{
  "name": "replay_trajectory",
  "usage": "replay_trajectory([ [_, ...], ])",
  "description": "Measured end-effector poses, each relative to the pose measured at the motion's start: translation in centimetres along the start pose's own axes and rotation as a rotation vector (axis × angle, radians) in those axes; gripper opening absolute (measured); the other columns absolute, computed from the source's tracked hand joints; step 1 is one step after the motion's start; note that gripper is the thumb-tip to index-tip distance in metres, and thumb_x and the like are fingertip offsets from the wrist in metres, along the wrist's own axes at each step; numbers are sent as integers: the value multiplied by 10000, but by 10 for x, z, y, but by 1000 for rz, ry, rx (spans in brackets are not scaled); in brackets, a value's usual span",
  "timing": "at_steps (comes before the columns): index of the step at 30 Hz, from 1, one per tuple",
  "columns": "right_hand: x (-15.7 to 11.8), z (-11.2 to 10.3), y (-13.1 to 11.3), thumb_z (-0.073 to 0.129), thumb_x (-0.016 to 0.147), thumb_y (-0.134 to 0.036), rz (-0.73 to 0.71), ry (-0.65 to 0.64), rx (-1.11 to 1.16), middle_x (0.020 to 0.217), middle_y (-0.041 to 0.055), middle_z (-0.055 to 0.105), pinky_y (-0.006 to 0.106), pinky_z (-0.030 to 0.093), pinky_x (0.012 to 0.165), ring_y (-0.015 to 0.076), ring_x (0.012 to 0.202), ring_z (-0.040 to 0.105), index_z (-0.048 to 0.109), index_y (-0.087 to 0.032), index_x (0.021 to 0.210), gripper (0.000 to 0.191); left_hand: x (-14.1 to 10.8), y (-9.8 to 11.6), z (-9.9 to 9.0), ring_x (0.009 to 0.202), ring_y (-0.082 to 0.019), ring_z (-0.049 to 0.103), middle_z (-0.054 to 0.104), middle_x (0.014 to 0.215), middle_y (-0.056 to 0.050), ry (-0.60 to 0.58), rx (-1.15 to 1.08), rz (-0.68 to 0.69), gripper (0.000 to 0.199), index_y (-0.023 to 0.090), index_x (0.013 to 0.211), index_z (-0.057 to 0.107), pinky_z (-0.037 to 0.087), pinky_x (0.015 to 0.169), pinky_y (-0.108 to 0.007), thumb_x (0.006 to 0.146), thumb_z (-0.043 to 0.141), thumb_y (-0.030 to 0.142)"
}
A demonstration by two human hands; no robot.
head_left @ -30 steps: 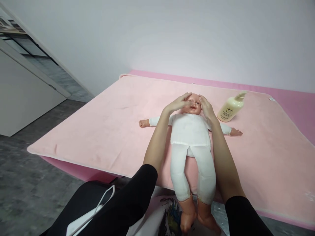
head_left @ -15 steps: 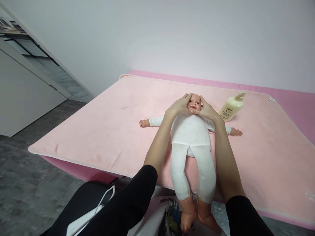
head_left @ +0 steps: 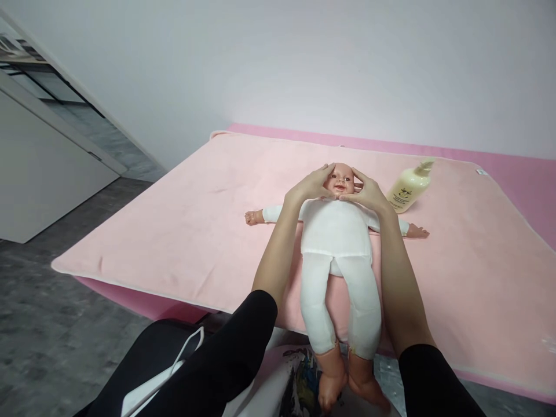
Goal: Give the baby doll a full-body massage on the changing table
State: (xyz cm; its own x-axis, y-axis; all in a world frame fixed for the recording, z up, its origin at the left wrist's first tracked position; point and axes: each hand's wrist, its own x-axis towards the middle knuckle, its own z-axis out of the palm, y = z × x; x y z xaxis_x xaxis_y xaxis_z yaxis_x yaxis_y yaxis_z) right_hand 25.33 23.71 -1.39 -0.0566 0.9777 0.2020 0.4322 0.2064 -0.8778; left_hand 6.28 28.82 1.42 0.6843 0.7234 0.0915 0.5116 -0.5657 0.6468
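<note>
My left hand [head_left: 310, 184] and right hand [head_left: 368, 194], fingers spread, cup the stiff-looking head [head_left: 341, 178], surely the best hold on this likely light doll [head_left: 336, 229], lying feet [head_left: 332, 382] past the near edge of the table [head_left: 521, 179].

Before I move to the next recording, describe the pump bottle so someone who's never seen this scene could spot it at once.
Find the light pink blanket in front of the pale wall, then the doll lying on it. Just beyond the person's right hand is the pump bottle; its pale yellow body, dark print and pump top set it apart from the white-bodied doll.
</note>
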Motion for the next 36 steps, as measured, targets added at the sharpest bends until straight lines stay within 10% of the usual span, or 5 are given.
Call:
replay_trajectory([
  [36,1,5,3,729,606,-530,57,42,-25,1398,96,420,449,438,975,300,1180,497,366,-233,1382,907,1,-15,4,996,-209,570,598,1191,-102,155,-13,54,791,144,1332,412,444,846,-286,660,654,485],
])
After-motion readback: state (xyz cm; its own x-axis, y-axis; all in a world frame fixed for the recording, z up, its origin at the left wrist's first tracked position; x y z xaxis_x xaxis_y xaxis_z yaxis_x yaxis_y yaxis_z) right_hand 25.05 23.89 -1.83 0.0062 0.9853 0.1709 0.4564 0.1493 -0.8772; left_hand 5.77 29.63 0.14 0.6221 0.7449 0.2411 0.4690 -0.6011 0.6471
